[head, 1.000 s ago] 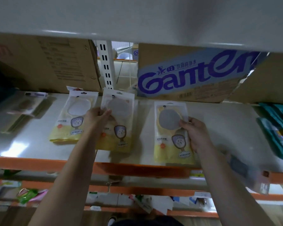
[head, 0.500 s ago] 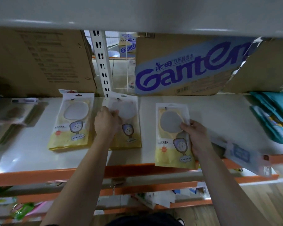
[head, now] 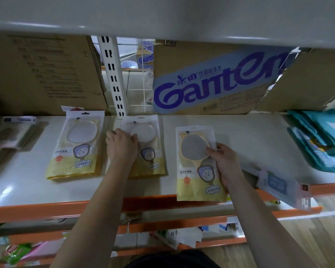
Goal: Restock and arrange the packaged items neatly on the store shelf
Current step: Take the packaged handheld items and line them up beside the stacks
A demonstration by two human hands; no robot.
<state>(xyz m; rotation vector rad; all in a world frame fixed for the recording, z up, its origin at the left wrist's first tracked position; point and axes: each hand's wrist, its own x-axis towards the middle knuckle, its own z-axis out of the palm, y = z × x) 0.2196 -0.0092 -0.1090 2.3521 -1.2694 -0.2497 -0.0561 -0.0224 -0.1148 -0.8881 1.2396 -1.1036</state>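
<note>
Three yellow-and-white packaged hand mirrors lie on the white shelf (head: 249,136). The left pack (head: 75,146) lies flat by itself. My left hand (head: 121,147) rests on the left side of the middle pack (head: 149,146), fingers curled at its edge. My right hand (head: 223,161) grips the right edge of the right pack (head: 197,165), thumb on the mirror face. That pack's lower end hangs over the shelf's orange front edge (head: 46,209).
Cardboard boxes stand at the back, one printed Ganten (head: 217,84), beside a slotted white upright (head: 112,74). Teal packs (head: 321,140) lie at the right, dim packs (head: 10,132) at the left. A clear pack (head: 282,188) overhangs the edge. Another shelf sits overhead.
My left hand slid the middle pack back toward the upright and laid it flat. The right hand's pack stayed near the front edge. The view shifted slightly right.
</note>
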